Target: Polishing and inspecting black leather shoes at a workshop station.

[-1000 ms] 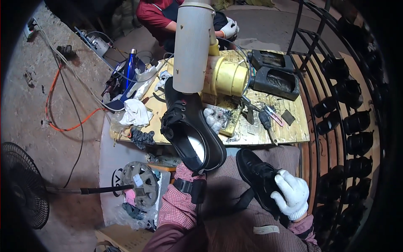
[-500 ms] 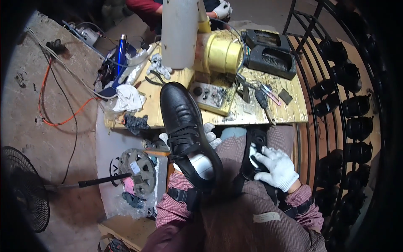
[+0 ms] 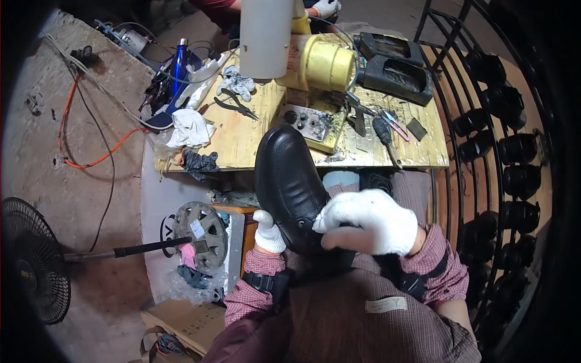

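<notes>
A black leather shoe (image 3: 289, 175) stands out in front of me, toe pointing away and up, one side turned toward me with a small round eyelet showing. My left hand (image 3: 268, 233), in a white glove, is closed around it from the left; only the thumb shows, and the other fingers are hidden behind the shoe. At its right rear edge my right hand (image 3: 372, 222), also white-gloved, is closed with curled fingers and a bare-looking thumb tip against the leather. Beyond that hand, a second black shoe (image 3: 376, 181) with laces lies on my lap, mostly covered.
Ahead is a wooden bench (image 3: 242, 145) with a yellow motor (image 3: 327, 63), a control box (image 3: 305, 124), pliers (image 3: 236, 104) and black shoe moulds (image 3: 396, 81). Racks of shoes (image 3: 520, 181) stand at right, a fan (image 3: 33, 266) at left. Across the bench sits another person (image 3: 327, 8).
My right hand has left the second shoe on my lap and come to the first shoe's right side. The first shoe has turned, so its laces no longer show.
</notes>
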The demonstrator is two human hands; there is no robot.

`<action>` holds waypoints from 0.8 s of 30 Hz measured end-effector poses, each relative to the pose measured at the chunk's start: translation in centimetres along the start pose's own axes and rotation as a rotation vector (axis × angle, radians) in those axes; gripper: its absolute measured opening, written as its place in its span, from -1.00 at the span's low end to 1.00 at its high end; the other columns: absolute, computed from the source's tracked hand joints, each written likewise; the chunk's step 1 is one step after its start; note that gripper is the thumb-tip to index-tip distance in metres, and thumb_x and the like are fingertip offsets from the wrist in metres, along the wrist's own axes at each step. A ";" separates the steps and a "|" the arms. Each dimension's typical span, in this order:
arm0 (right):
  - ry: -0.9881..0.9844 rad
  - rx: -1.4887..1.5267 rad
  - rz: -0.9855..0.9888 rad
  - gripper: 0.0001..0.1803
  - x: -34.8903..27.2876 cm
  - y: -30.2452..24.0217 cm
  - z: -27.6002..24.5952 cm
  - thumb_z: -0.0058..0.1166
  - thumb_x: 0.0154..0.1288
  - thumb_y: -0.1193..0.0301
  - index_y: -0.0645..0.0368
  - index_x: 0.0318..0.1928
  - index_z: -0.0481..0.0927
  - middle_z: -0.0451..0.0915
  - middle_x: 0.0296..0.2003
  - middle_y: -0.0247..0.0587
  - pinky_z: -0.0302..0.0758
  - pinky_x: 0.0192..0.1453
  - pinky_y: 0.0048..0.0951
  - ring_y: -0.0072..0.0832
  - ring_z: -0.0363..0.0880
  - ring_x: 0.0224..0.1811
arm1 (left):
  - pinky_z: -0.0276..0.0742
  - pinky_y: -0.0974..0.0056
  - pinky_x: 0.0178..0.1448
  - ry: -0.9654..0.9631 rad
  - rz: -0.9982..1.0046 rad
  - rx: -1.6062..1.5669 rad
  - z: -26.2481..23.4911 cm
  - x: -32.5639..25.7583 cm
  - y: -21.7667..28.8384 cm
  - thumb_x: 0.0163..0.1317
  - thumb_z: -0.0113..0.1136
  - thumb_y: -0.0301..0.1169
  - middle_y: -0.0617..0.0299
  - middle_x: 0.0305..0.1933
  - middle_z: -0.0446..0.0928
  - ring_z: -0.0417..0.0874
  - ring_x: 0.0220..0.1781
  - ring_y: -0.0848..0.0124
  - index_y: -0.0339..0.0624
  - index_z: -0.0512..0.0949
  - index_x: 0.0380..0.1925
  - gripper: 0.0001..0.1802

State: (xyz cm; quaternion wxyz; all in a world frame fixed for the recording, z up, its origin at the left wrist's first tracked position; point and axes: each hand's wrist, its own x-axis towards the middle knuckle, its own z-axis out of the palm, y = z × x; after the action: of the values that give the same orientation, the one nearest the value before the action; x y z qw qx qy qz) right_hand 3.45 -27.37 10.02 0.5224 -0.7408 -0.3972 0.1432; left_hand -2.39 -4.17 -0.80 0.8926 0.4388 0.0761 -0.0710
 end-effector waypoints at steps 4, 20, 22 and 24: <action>0.096 -0.058 0.035 -0.47 -0.6 0.6 1.8 0.45 0.22 0.19 0.05 0.19 0.70 0.70 0.22 -0.13 0.70 0.13 -0.31 -0.18 0.78 0.10 | 0.55 -0.11 0.50 0.000 -0.037 -0.072 -0.7 2.1 1.4 -0.08 0.21 0.65 -0.07 0.50 0.40 0.53 0.45 0.02 -0.21 0.19 0.57 0.43; 0.086 -0.100 -0.043 -0.18 8.8 2.9 -0.9 0.27 0.37 -0.03 0.15 0.50 0.42 0.48 0.44 0.08 0.48 0.47 -0.21 -0.05 0.58 0.39 | 0.53 -0.15 0.50 0.002 0.197 -0.114 -1.0 11.6 6.7 0.09 -0.06 0.71 -0.05 0.50 0.39 0.52 0.42 -0.04 -0.09 0.18 0.58 0.31; 0.061 -0.053 -0.018 -0.17 8.8 2.9 -0.9 0.26 0.37 -0.04 0.15 0.50 0.41 0.45 0.46 0.08 0.46 0.49 -0.21 -0.04 0.55 0.41 | 0.53 -0.16 0.49 0.026 0.164 -0.132 -1.1 11.6 6.6 0.10 -0.08 0.71 -0.05 0.49 0.40 0.52 0.41 -0.04 -0.09 0.19 0.57 0.31; 0.047 -0.034 -0.005 -0.16 8.6 2.8 -0.7 0.26 0.37 -0.05 0.15 0.50 0.41 0.42 0.48 0.08 0.45 0.51 -0.20 -0.03 0.52 0.44 | 0.53 -0.16 0.49 0.000 0.134 -0.139 -0.9 11.2 6.3 0.10 -0.09 0.72 -0.05 0.48 0.41 0.53 0.41 -0.03 -0.10 0.20 0.57 0.31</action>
State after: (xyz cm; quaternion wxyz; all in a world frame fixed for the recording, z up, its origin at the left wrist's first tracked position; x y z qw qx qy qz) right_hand 10.66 -21.90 9.53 0.5192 -0.7518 -0.3890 0.1179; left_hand 9.70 -0.25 1.33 0.9236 0.3798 0.0512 -0.0057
